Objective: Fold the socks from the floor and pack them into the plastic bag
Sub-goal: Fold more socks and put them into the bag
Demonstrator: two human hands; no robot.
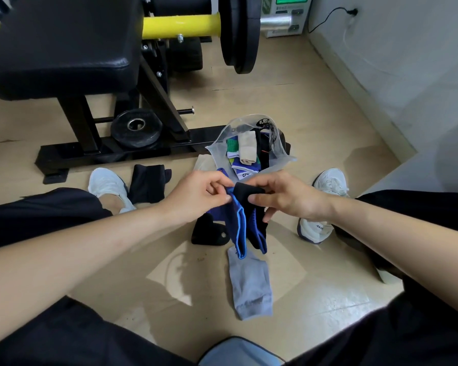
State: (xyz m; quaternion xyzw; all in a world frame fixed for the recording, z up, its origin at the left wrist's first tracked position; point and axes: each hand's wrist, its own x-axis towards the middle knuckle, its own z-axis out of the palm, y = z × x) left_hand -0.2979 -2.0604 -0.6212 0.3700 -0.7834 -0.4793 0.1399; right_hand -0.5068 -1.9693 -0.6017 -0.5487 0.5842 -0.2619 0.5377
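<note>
both hands are up over the middle of the floor, working one blue-and-black sock pair (238, 225). left hand (198, 196) pinches the top edge of the blue-trimmed sock, thumb and forefinger closed on the fabric, other fingers curled in. right hand (291, 200) grips the black top of the other sock, thumb under, fingers bent over it. the pair hangs limp from the two pinches, cuffs down; cannot tell if the tips touch the floor.

plastic bag (220, 143) stands just beyond the hands, toward the weight bench (64, 48) side of the floor, mouth open, several folded socks inside. grey sock (250, 283) lies flat on the floor just below the hanging pair. black sock (209, 231) lies beside it to the left. another dark folded piece (148, 183) sits by the left shoe (106, 184).

handling guess: the socks are light, soft and floppy, so they sag and twist unless held at two points. the knit grips skin fine, low slip risk. best hold is the cuff or toe edge with the layers pinched together. the bag film looks thin and slick, likely to collapse, so its rim needs holding open.
</note>
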